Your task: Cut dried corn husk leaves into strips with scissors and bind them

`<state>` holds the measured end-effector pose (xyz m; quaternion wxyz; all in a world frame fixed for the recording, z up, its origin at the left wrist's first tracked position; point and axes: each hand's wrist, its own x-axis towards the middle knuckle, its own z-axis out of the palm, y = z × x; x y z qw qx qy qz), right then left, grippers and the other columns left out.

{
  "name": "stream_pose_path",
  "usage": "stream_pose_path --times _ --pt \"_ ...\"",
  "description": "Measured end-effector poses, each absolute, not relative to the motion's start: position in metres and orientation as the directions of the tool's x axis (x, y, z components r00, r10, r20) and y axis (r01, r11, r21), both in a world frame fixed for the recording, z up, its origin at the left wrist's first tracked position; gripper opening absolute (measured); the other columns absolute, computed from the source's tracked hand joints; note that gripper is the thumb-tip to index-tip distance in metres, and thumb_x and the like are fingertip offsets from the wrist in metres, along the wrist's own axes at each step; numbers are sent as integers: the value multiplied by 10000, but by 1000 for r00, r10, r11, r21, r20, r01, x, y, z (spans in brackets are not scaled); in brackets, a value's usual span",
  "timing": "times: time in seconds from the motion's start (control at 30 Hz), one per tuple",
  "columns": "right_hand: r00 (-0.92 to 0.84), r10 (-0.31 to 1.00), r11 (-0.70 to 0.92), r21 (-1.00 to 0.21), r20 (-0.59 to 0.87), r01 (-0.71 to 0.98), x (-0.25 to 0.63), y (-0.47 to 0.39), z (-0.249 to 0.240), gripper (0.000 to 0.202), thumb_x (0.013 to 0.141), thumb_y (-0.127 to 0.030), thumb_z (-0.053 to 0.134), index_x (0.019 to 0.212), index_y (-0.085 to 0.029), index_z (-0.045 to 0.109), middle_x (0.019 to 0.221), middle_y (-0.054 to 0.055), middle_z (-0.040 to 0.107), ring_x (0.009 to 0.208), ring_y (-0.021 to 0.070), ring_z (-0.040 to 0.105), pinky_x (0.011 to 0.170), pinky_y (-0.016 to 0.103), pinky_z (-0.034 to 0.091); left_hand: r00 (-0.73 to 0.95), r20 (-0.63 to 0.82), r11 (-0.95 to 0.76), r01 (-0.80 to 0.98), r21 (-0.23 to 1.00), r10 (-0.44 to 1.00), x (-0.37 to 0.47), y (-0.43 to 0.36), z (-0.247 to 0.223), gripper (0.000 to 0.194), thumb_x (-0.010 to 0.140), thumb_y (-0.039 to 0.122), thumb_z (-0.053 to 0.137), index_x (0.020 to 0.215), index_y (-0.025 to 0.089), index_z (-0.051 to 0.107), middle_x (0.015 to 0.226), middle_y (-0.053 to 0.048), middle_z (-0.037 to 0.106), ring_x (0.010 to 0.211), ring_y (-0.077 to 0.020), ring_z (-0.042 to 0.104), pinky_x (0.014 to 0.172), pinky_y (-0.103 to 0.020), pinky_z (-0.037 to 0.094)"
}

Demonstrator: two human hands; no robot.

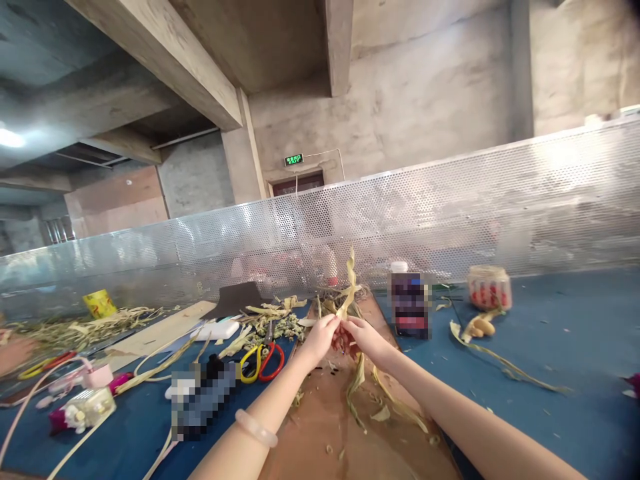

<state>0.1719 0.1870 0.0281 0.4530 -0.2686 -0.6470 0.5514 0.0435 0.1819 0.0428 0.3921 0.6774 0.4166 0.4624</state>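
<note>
Above a brown board [320, 440], my left hand [320, 339] and my right hand [369, 341] meet with fingertips pinched together. Between them they grip a pale dried husk strip [351, 283], which sticks up and away from me with a twisted end. The fingers hide its lower part. More dried strips [356, 390] lie on the board just below my hands. Scissors [261, 363] with one yellow and one red handle rest left of my left hand, their blades partly among husk scraps [285, 327]. A pale bangle [256, 428] circles my left forearm.
A perforated metal screen [430, 220] runs along the back of the blue table [550, 347]. To the right stand a blurred-out phone-like item [411, 303] and a jar [490, 288]. Left are a white device [215, 330], cables, a yellow can [100, 304] and a husk pile [125, 320].
</note>
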Motion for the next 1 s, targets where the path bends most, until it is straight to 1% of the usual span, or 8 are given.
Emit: stream_pose_path --times 0.17,0.23,0.4,0.53,0.63,0.77,0.9,1.0 --pt "-535 798 165 -954 277 -248 178 187 30 264 805 -411 467 754 -165 548 631 25 613 466 82 497 423 195 349 272 263 -290 62 955 925 46 179 46 367 741 516 499 580 212 371 457 87 335 387 -99 442 478 -266 413" --pt "-548 791 145 -954 271 -262 179 187 30 248 780 -399 492 746 -161 557 625 26 611 465 83 497 426 198 345 281 245 -270 54 961 928 45 178 46 355 741 480 510 556 209 376 436 85 327 382 -104 449 469 -262 404" --pt "-523 805 160 -952 278 -261 177 183 30 214 731 -369 532 637 -181 490 540 -26 516 441 83 466 419 209 352 213 255 -280 97 955 943 40 180 42 290 760 439 536 644 173 542 498 16 533 400 -114 482 411 -230 316" --pt "-499 815 209 -953 293 -219 172 180 28 252 735 -391 500 594 -199 417 532 -43 459 434 87 457 421 222 367 120 323 -336 112 935 939 38 182 37 263 741 423 592 655 177 563 520 23 555 420 -99 466 427 -217 315" --pt "-481 825 263 -955 297 -140 171 178 26 259 739 -397 470 583 -209 383 518 -51 424 427 92 449 429 233 384 62 381 -386 110 916 922 40 183 37 250 714 399 635 631 174 564 505 33 539 419 -94 460 432 -214 323" --pt "-396 847 394 -919 356 17 176 174 34 284 818 -443 376 675 -206 441 554 -50 434 471 105 466 450 232 390 -111 488 -480 93 872 866 30 186 51 292 748 424 591 602 190 498 434 60 466 372 -90 424 403 -209 313" --pt "-329 835 528 -810 441 255 156 172 47 212 832 -363 471 733 -182 521 629 -15 540 563 113 496 500 225 386 -393 626 -634 129 763 674 -8 186 81 314 806 451 519 632 207 426 428 83 422 374 -73 410 439 -194 353" --pt "-433 802 584 -696 412 418 107 168 53 201 862 -307 513 786 -138 591 705 3 601 610 125 557 562 257 452 -549 666 -707 180 684 505 -35 180 101 299 827 453 490 668 216 401 423 98 397 347 -67 380 399 -182 314"
